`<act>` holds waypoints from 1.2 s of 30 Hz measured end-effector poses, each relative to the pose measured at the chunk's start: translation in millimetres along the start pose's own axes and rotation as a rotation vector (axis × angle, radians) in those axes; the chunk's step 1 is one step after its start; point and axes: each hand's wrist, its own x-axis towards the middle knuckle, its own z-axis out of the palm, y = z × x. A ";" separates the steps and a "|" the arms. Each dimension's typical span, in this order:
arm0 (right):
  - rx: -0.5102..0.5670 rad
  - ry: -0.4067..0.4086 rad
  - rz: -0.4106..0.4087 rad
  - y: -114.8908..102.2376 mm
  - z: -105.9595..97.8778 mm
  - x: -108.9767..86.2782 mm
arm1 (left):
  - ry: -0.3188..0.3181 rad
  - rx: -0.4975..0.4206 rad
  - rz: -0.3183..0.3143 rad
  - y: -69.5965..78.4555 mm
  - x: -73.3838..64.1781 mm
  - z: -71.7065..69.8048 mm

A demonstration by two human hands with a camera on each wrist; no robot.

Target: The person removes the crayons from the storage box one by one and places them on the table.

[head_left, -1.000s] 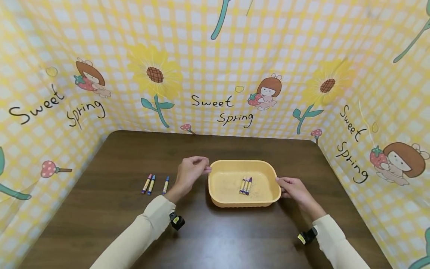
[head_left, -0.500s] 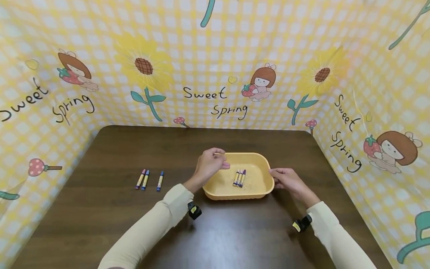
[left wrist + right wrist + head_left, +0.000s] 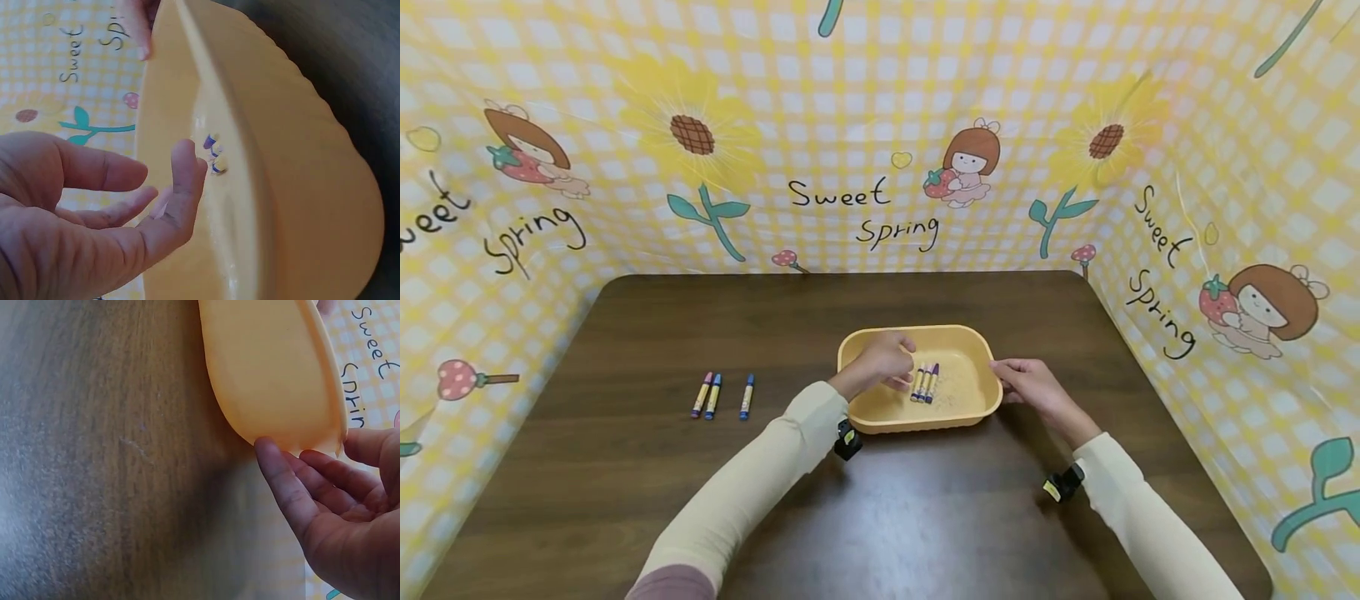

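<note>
Crayons (image 3: pixel 925 386) with yellow wrappers and blue or purple lower ends number six. Three lie side by side near the middle of one plain yellow, round-cornered tray (image 3: pixel 962 392); the other three, tipped pink, blue and blue, lie on the brown surface (image 3: pixel 910 492) towards nine o'clock, two close together and one apart. The left hand (image 3: pixel 886 360) hangs over the tray's ten o'clock side, its grip wide with nothing in it; the right hand (image 3: pixel 1033 387) has its grip pinched on the rim at three o'clock. The left wrist view shows the gap between bent fingers (image 3: pixel 181 169) that the head view hides, and the right wrist view the fingertips (image 3: pixel 265 447) set against the tray's outer wall
</note>
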 end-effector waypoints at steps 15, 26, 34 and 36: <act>0.003 0.002 0.035 18.8 5.1 -8.0 | 0.023 0.356 -0.028 -31.6 21.9 36.9; 0.035 0.032 0.016 17.4 6.6 -7.2 | 0.093 0.537 0.015 -29.0 33.6 42.6; 0.080 0.063 0.009 15.5 4.6 -4.8 | 0.123 0.741 0.158 -19.4 36.9 42.7; 0.075 0.059 -0.007 13.9 4.8 -3.9 | 0.159 0.833 0.203 -16.4 37.7 43.5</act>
